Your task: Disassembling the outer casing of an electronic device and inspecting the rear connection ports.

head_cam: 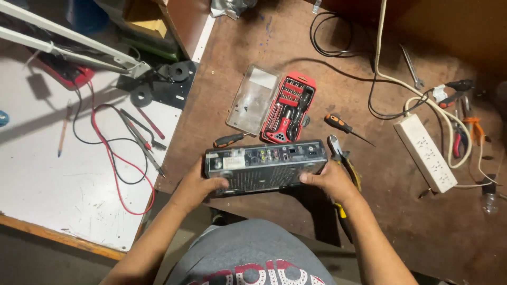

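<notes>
left hand (pixel 198 186): fingers clamped on the grey metal set-top box (pixel 264 166), 9 o'clock end
right hand (pixel 330 179): fingers clamped, 3 o'clock end
step: box tilted up off brown desk (pixel 422 221), rear ports showing
next: probably needs steady two-handed grip
nearby: red screwdriver bit case (pixel 288 108) at 12 o'clock

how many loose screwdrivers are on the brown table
2. One screwdriver lies just left of the red bit case, above the box; another lies right of the case. More may be hidden among the tools at far right.
</notes>
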